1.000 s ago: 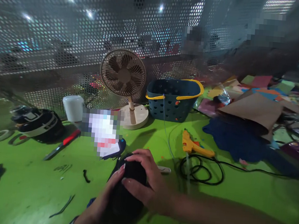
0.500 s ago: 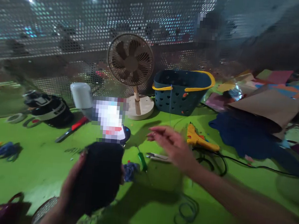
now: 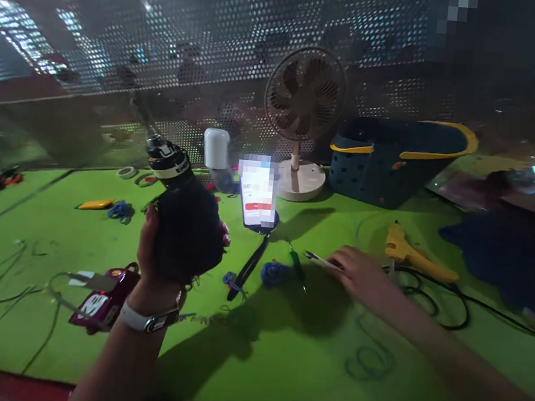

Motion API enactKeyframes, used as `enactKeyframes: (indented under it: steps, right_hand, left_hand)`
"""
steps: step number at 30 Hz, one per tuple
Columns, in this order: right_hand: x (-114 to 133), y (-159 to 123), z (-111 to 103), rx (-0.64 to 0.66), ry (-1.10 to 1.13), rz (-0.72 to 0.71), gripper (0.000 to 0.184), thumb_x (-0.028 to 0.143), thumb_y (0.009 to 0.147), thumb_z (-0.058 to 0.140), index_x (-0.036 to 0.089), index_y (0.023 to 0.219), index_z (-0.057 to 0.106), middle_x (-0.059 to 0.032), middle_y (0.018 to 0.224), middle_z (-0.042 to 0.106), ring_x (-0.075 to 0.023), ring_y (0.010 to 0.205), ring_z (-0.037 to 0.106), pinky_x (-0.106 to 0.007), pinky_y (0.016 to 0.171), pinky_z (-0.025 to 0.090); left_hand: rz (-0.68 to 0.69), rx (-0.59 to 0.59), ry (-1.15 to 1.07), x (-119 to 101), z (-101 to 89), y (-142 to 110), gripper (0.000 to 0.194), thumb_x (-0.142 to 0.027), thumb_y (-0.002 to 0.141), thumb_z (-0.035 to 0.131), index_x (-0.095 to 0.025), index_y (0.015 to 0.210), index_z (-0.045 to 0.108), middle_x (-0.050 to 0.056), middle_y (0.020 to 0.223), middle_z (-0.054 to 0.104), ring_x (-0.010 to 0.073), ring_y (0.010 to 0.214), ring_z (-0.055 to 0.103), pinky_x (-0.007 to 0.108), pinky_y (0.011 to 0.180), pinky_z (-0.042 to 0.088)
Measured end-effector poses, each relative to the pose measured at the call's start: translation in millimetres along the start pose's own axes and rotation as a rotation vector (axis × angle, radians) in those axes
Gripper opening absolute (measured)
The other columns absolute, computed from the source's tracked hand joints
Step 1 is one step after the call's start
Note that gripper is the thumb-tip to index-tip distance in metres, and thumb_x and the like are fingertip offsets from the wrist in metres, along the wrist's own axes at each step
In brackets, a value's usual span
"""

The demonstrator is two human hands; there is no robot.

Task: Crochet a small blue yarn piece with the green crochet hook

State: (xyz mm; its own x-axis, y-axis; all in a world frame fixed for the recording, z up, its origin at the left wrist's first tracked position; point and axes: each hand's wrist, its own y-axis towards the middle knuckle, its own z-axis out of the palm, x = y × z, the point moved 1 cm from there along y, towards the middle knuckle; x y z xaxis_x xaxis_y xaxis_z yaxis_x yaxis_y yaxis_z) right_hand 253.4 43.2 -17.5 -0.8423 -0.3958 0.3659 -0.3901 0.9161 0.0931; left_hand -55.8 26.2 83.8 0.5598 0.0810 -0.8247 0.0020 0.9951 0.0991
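My left hand [image 3: 150, 246], wearing a pale wristband, is wrapped round a bulky, dark, soft-looking item [image 3: 187, 231] held above the table. Its exact kind cannot be made out. My right hand [image 3: 359, 274] is low over the table, its fingers closed on the handle end of small snips [image 3: 322, 261] whose tip points left. Just left of the snips lies a green-handled tool [image 3: 295, 264] with a thin metal shaft. Beside that tool sit a blue crumpled bundle [image 3: 274, 273] and a dark, long, slim item [image 3: 248, 267].
A lit phone [image 3: 255, 193] stands before a fan [image 3: 299, 188]. Right of it are a dark basket [image 3: 372, 178] and a yellow glue gun [image 3: 417, 254] with a coiled black cord. A purple pouch [image 3: 103, 305], a yellow cutter [image 3: 96, 204] and a black bottle [image 3: 165, 160] are leftward.
My right hand has come down from above the snips and closed on them. My left hand still holds the dark item. The view has swung left, so things appear further right.
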Motion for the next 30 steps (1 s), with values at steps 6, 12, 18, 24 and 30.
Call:
enactKeyframes:
  steps: [6, 12, 18, 24, 30]
  right_hand:
    - [-6.4, 7.0, 4.5, -0.086, -0.054, -0.067, 0.033, 0.03, 0.094, 0.036, 0.021, 0.077, 0.063, -0.0118, 0.076, 0.067, -0.0259, 0.071, 0.063, -0.04, 0.065, 0.05]
    - [-5.9, 4.0, -8.8, -0.244, -0.04, -0.105, 0.041, 0.042, 0.098, 0.032, 0.021, 0.08, 0.063, -0.0109, 0.076, 0.068, -0.0249, 0.068, 0.065, -0.038, 0.06, 0.049]
    - [18.3, -19.3, -3.0, -0.09, 0.133, -0.343, 0.028, 0.034, 0.098, 0.041, 0.024, 0.1, 0.068, -0.0097, 0.088, 0.071, -0.0261, 0.079, 0.067, -0.043, 0.069, 0.054]
    - [40.5, -39.5, 19.6, -0.116, 0.018, -0.468, 0.034, 0.028, 0.099, 0.038, 0.021, 0.093, 0.071, -0.0108, 0.082, 0.068, -0.0242, 0.074, 0.062, -0.04, 0.061, 0.052]
    - [57.0, -45.9, 11.8, -0.032, -0.079, -0.499, 0.027, 0.035, 0.096, 0.05, 0.021, 0.082, 0.069, -0.006, 0.077, 0.064, -0.0194, 0.071, 0.058, -0.033, 0.063, 0.046]
  left_hand:
    - [0.024, -0.005, -0.049, -30.9, -8.6, 2.1, 0.061, -0.065, 0.092, 0.033, -0.018, 0.114, 0.065, 0.004, 0.094, 0.075, 0.0231, 0.074, 0.067, 0.036, 0.064, 0.057]
    - [0.069, -0.04, -0.055, -48.8, -11.2, 0.6, 0.066, -0.067, 0.09, 0.033, -0.017, 0.123, 0.061, 0.009, 0.089, 0.074, 0.0214, 0.07, 0.068, 0.032, 0.058, 0.057]
    - [0.122, -0.041, -0.054, -57.5, -8.0, 7.6, 0.057, -0.067, 0.085, 0.046, -0.021, 0.111, 0.067, 0.008, 0.08, 0.073, 0.0202, 0.065, 0.068, 0.022, 0.037, 0.047]
    - [0.066, 0.023, -0.093, -50.6, -11.0, 18.3, 0.068, -0.07, 0.088, 0.033, -0.017, 0.112, 0.067, 0.012, 0.082, 0.073, 0.0232, 0.07, 0.07, 0.021, 0.033, 0.046]
    - [0.072, 0.082, -0.102, -39.5, -12.0, 29.0, 0.072, -0.07, 0.089, 0.029, -0.015, 0.119, 0.064, 0.014, 0.087, 0.073, 0.0256, 0.073, 0.071, 0.023, 0.035, 0.049]
